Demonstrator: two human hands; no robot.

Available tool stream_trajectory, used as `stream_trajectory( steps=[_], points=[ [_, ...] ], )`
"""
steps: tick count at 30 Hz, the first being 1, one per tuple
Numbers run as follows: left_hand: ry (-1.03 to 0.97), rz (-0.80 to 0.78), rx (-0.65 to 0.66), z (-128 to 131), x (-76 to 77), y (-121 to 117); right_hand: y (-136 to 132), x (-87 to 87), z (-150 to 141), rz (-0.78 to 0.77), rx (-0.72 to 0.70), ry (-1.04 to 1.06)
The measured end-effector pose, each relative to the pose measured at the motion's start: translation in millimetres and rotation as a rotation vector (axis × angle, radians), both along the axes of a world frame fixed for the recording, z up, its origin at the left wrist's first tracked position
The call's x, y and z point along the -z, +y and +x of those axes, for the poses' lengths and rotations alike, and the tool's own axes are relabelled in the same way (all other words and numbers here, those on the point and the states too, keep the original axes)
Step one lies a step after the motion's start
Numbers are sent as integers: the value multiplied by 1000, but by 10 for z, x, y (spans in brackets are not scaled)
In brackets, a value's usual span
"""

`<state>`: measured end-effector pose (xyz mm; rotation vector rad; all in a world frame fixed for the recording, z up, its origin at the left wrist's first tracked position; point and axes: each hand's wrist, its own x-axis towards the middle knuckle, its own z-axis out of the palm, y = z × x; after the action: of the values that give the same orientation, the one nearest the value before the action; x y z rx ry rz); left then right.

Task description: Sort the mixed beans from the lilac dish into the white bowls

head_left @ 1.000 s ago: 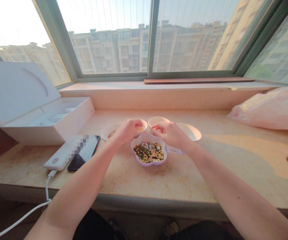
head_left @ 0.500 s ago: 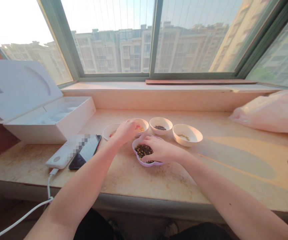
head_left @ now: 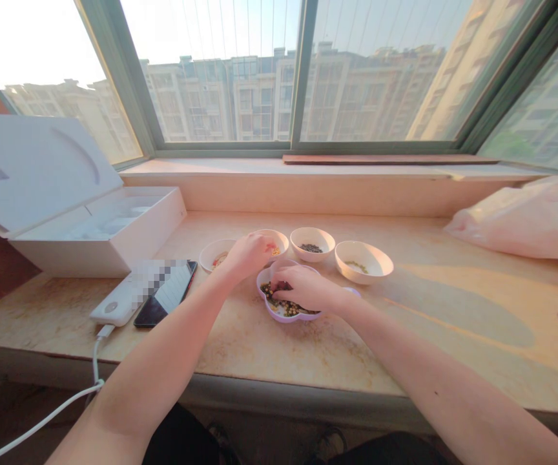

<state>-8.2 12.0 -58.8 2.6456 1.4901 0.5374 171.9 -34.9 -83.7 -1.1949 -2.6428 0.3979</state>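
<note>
Lilac plastic forms the flower-shaped dish [head_left: 289, 316] on the stone windowsill [head_left: 308, 361] in front of you, and your hands are apart above the bowls. Your right hand [head_left: 308, 289] reaches over the dish, its fingertips [head_left: 277, 285] pressed down among the mixed beans [head_left: 273, 297], green, dark and yellow. It covers much of the pile, so you can't tell whether it is pinching any beans. Your left hand [head_left: 248, 255] hangs just beyond the dish with its fingers bunched at the rim of a white bowl [head_left: 281, 237] of orange-yellow beans, and I can't tell whether it holds anything. Beside that bowl, on the left, a second white bowl [head_left: 214, 261] holds reddish beans. To the right, a third white bowl [head_left: 312, 241] holds dark beans, and a fourth white bowl [head_left: 376, 268] holds a few small greenish ones. Farther left, a white box [head_left: 99, 242] stands with its lid open, and a white power bank [head_left: 114, 303] lies beside a phone [head_left: 167, 300], with a white cable [head_left: 95, 361] dropping over the sill's edge. A plastic bag [head_left: 521, 226] lies at the right end of the sill.
</note>
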Motion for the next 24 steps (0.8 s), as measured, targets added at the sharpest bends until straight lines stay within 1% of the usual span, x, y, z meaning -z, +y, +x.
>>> stream_trajectory(
  steps=[6, 15, 19, 21, 24],
  points=[
    [-16, 13, 25, 4, -15, -15, -15, -66, 44, -28, -63, 120],
    [-35, 33, 29, -2, -16, -18, 1, -85, 90, -14, -31, 170],
    [-75, 18, 34, -4, -38, -35, -26, -138, 93, -13, -41, 216],
    [-105, 14, 47, 0, -51, -46, -19, -173, 123, 7, -14, 243],
    [-137, 23, 53, 20, -69, -71, 33, -219, 224, 90, 132, 249]
  ],
)
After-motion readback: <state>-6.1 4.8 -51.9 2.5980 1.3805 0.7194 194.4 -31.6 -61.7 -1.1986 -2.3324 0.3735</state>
